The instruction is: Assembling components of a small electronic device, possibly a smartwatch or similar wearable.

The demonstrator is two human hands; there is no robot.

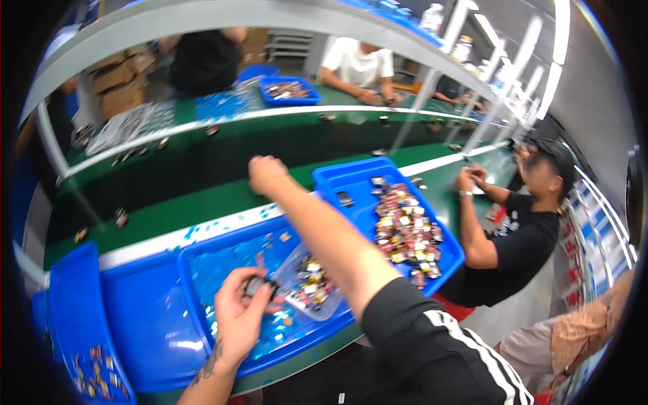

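Note:
My left hand (233, 312) is closed around a small dark block-shaped part (259, 286), above a blue tray (277, 352) with wet-looking blue film in it. Beside that hand, a clear plastic tub (329, 312) in the same tray contains small red, yellow and silver parts. Stretched out over the conveyor belt (202, 156), my right hand (268, 177) has its fingers curled in. A dark bit shows at its fingertips, too blurred to name. Under my right forearm, another blue tray (335, 170) carries a heap of similar small parts (408, 229).
At the left stand an empty-looking blue tray (145, 304) and a blue bin (75, 283) with scattered parts. Loose parts (121, 217) lie along the belt. A white shelf frame (202, 15) spans overhead. A co-worker in black (523, 236) sits close on the right; others work across the belt.

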